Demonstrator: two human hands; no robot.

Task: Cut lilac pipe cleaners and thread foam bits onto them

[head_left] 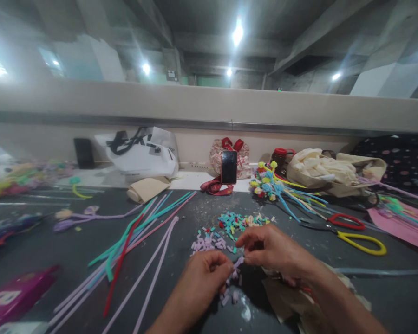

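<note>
My left hand (pixel 205 273) and my right hand (pixel 268 248) meet over the dark table (pixel 62 250), both pinching small lilac fuzzy pieces (pixel 237 263) between their fingertips. More short lilac bits (pixel 230 297) lie just below the hands. Beyond the fingers spreads a heap of cut pieces (pixel 230 227) in lilac, turquoise, red and cream. Long pipe cleaners (pixel 139 232) in lilac, teal, pink and red fan out to the left.
Yellow-and-red scissors (pixel 351 232) lie to the right. A bunch of finished fuzzy flowers (pixel 268 183), a phone (pixel 229 167) propped upright, bags (pixel 139 155) and cloth (pixel 323 171) line the back wall. A magenta box (pixel 14 297) sits front left, pink sheet (pixel 404 222) far right.
</note>
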